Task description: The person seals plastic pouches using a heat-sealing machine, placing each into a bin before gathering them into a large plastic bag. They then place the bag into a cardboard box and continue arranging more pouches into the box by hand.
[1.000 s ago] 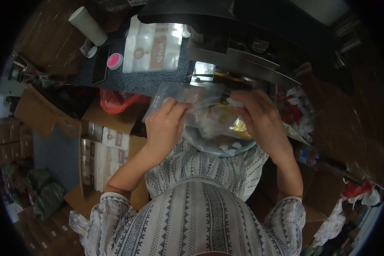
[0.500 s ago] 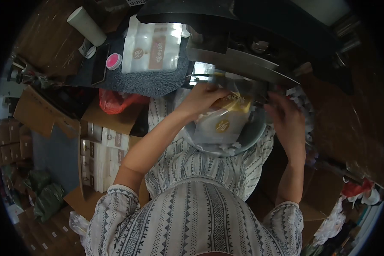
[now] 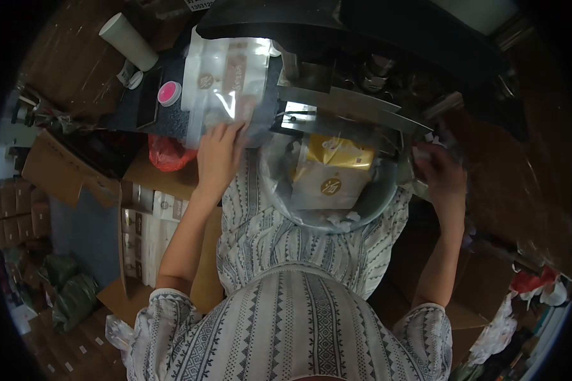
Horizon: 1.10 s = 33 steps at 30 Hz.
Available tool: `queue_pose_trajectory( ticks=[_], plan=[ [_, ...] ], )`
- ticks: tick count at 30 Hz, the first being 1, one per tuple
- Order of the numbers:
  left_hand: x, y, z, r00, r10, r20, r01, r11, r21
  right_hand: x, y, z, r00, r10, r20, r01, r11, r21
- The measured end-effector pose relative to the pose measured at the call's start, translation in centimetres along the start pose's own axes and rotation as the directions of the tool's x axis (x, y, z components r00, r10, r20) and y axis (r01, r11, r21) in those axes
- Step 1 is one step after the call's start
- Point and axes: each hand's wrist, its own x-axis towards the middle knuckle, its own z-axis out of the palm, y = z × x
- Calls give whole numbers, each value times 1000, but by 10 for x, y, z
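Note:
My left hand is on the near end of a clear and white printed plastic bag, its fingers closed on the edge; the bag slides toward me off the stack on the grey mat. My right hand is at the right end of a metal machine edge, close to white plastic scraps. Its fingers are bent and blurred, with something pale at their tips. Between my hands, in a round basin on my lap, lie a yellow packet and a white pouch with a gold round mark.
On the left of the table are a white cup, a pink-topped jar and a dark phone. A red bag hangs below. An open carton with white packs stands at my left. The machine spans the back.
My left hand has left the basin and moved left to the bag stack, where a bag now extends toward me. My right hand moved slightly right. The yellow packet and white pouch now lie in the basin.

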Motion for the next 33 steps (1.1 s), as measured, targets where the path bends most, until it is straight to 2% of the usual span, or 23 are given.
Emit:
queue_pose_trajectory(
  ticks=[1,2,3,4,5,6,8,11,13,14,15,16,17,18,19,20,22,24,25,26,30,32,33],
  plan=[
    [-7,-1,-6,980,-172,100,180,981,-71,-1,-14,0,996,-53,74,43,991,127],
    [-12,6,-11,980,-171,101,178,981,-71,-3,-26,4,984,-115,135,78,964,256],
    [-17,18,-16,987,-162,0,161,981,-107,-6,-39,13,984,-115,133,78,963,256],
    [-19,29,-22,982,-156,-103,141,980,-140,-8,-54,24,955,-272,119,228,929,292],
    [-18,39,-31,982,-155,-105,140,981,-137,-8,-64,33,901,-423,100,372,869,327],
    [-17,50,-42,985,-139,-102,118,975,-187,-7,-72,39,900,-425,100,373,867,330],
    [-17,59,-49,987,-123,-100,96,967,-236,-5,-81,46,736,-676,15,661,725,193],
    [-18,68,-45,994,85,-72,-105,925,-365,-9,-82,47,766,-627,140,520,733,438],
    [-20,77,-32,965,136,224,20,815,-579,-5,-77,44,797,-554,241,406,787,465],
    [-18,82,-24,965,138,223,18,814,-581,-3,-74,42,811,-476,340,287,830,478],
    [-14,86,-14,937,86,338,165,746,-646,-3,-70,41,812,-475,338,288,831,475],
    [-8,89,-4,891,48,452,311,660,-684,-2,-66,42,885,-409,221,281,850,445],
    [1,91,8,892,48,450,310,659,-686,-2,-62,41,937,-336,98,268,869,416],
    [12,90,22,840,29,541,454,507,-733,-2,-59,35,936,-337,99,269,869,415],
    [23,93,28,777,29,629,585,335,-738,-5,-55,25,952,-273,136,219,922,320],
    [32,96,30,776,30,630,586,334,-738,-8,-49,17,965,-204,166,166,961,219],
    [50,107,21,671,-46,740,741,8,-672,-13,-32,4,989,-112,100,105,992,70],
    [48,109,27,677,-46,735,735,-15,-678,-9,1,-2,999,-42,21,43,997,-65],
    [45,107,27,680,-42,732,731,-33,-681,-7,34,8,998,-54,-11,47,934,-353],
    [47,104,18,650,-32,759,759,80,-647,-3,53,17,996,-81,-48,35,792,-610],
    [64,40,-6,708,125,695,646,284,-709,1,58,18,999,-20,-48,-6,869,-495],
    [99,-25,8,802,-45,596,568,367,-736,1,59,15,1000,-29,-1,26,925,-379],
    [121,-41,7,913,-195,358,384,708,-593,6,56,15,999,-39,-9,33,927,-374]
  ],
)
